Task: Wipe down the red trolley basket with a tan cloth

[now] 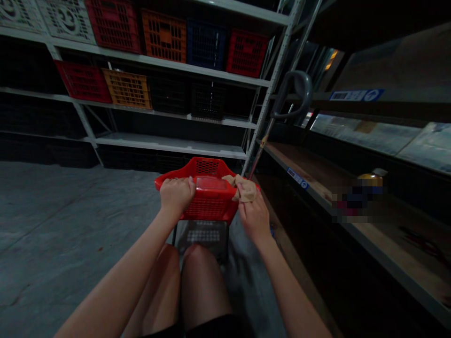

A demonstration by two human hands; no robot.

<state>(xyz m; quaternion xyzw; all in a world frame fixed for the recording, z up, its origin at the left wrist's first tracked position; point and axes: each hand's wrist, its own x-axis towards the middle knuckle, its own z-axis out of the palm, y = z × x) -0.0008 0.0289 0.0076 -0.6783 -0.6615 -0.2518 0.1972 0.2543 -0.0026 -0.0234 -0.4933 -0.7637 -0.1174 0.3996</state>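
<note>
A red plastic shopping cart [207, 206] stands right in front of my knees, with its basket opening away from me. My left hand [177, 193] is wrapped round the left part of its handle [211, 183]. At the handle's right end, a crumpled tan cloth [246, 191] lies over the bar. My right hand [254, 216] holds this cloth against the handle, its fingers partly hidden by the folds. Below the basket, between the cart's dark legs, a grey lower part [203, 234] shows dimly.
Ahead is a white metal rack [169, 146] with red, orange, blue and black crates. On the right runs a wooden shelf [299, 157] bearing a bottle [374, 176] and a blurred patch. A grey loop handle [306, 94] rises at the corner. Grey concrete floor [70, 234] spreads leftward.
</note>
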